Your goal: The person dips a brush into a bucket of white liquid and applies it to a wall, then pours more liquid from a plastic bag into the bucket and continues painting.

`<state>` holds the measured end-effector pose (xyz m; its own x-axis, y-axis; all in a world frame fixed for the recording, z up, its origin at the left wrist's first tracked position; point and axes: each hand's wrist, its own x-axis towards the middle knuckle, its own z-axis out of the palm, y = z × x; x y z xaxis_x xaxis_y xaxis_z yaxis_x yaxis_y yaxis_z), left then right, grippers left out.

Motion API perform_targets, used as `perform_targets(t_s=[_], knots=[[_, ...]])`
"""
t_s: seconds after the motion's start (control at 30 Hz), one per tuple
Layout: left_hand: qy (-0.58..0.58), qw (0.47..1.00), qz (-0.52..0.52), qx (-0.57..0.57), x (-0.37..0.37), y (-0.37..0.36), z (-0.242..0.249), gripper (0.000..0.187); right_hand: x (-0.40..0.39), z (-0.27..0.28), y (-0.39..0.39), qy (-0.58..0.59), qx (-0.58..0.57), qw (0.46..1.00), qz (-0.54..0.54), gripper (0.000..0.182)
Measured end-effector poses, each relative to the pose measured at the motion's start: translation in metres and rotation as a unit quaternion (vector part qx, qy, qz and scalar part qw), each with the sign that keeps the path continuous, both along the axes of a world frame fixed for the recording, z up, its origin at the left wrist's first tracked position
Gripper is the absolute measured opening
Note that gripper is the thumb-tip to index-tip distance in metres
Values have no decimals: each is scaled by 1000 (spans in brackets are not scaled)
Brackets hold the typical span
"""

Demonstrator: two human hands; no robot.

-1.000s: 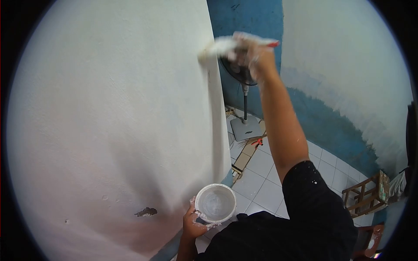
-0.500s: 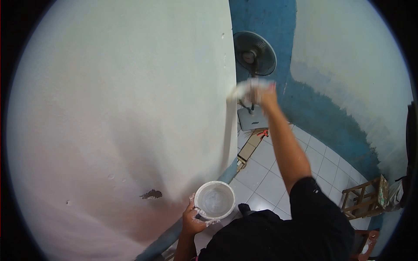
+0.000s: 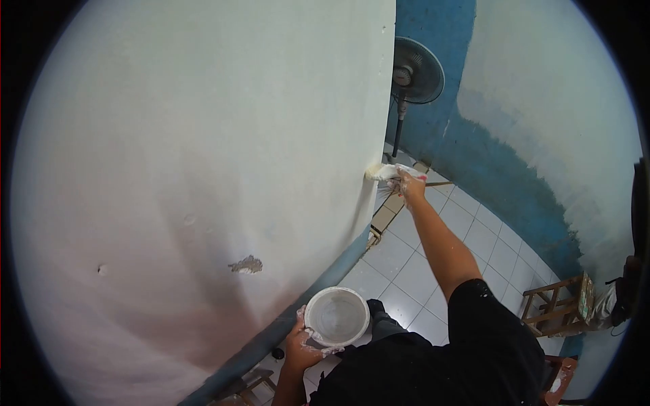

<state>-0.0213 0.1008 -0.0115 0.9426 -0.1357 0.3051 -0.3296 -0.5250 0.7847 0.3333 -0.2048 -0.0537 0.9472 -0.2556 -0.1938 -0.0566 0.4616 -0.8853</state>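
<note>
My right hand [image 3: 412,189] is closed around a paintbrush [image 3: 387,172] coated in white paint, with a bit of red at its handle end. Its yellowish bristles rest right at the outer edge of the whitish wall [image 3: 284,135]. Low by the same wall, my left hand [image 3: 299,345] grips the side of a round white tub [image 3: 336,290], its fingers smeared with white. The tub's inside looks pale, with a whitish film at the bottom.
A standing fan [image 3: 418,71] is behind the wall's edge, before a blue-painted wall [image 3: 433,40]. White floor tiles [image 3: 413,277] lie below. A wooden stool [image 3: 558,304] stands at the right. The near wall has a chipped patch [image 3: 246,264].
My right hand has come down along the wall's edge with the paintbrush. The view has shifted, and my left hand still holds the tub in about the same place.
</note>
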Motion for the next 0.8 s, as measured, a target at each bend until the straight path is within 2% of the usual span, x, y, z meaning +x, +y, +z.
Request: perform_targets(t_s=[0.07,0.1,0.13,0.17,0.2,0.27,0.37,0.4,0.43,0.5,0.53,0.6,0.7,0.73,0.77,0.8], knots=[[22,1000,-10,17,-7,8,-18,67,11,17,-6,-8,-92,994,50,22],[31,999,-15,26,-7,10,-20,71,22,50,-9,-99,-63,992,46,20],[29,999,-17,31,-5,8,-16,70,46,80,-15,-156,-147,976,-22,20],[27,999,-21,38,-4,6,-10,69,30,152,-11,-170,-163,971,-49,19],[36,998,-21,47,-2,0,9,68,32,201,-24,-224,-173,959,7,20],[26,998,-19,53,4,-13,21,69,38,265,-43,-270,-21,962,-34,22],[51,995,-9,90,10,-17,29,72,56,237,-40,-302,57,950,-50,25],[57,995,-5,86,2,-10,12,73,47,206,-22,-279,47,958,-55,26],[63,995,0,82,-7,-3,-5,74,35,130,4,-268,116,954,-72,33],[69,996,19,48,-8,1,-22,77,5,25,34,-163,75,981,-72,35],[67,996,23,53,-5,1,-25,78,-2,-46,35,-146,105,984,-11,33],[71,995,32,68,-3,-1,-19,79,-32,-86,52,39,133,988,-76,28],[82,992,38,92,-5,-3,-14,79,-30,-61,38,8,28,1000,8,27],[81,991,38,99,-5,-6,-10,78,-30,-9,39,-63,6,998,2,23],[71,991,34,106,0,-9,-7,78,-23,18,38,-132,49,989,45,20],[60,991,31,116,5,-11,-3,77,-21,67,39,-194,-40,979,46,23]])
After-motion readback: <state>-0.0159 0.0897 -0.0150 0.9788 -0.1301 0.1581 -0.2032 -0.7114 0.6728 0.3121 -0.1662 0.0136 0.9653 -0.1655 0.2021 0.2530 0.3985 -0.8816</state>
